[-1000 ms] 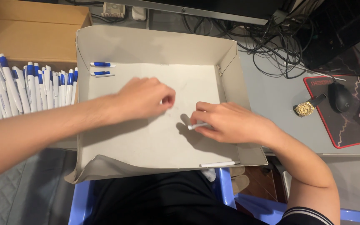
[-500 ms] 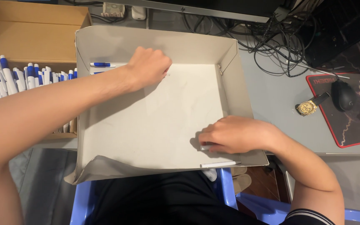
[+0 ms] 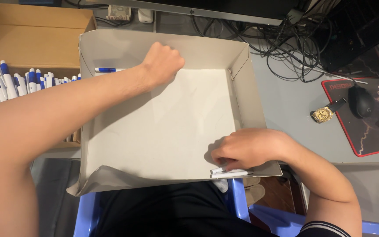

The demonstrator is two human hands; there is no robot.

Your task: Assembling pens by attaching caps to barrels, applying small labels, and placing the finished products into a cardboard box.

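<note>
A shallow grey cardboard tray lies in front of me. My left hand reaches across to its far left side with the fingers curled in a fist, just right of a blue-and-white pen lying by the left wall. Whether the fist holds anything is hidden. My right hand rests at the tray's near right corner, its fingers closed over a white pen barrel lying against the front wall.
Left of the tray stands a brown carton with a row of several blue-and-white pens. On the desk at right are tangled cables, a gold wristwatch, a black mouse on a red-edged pad.
My left hand has moved from the tray's middle up to its far left corner. My right hand has slid toward me to the near right corner, where white pen parts now show.
</note>
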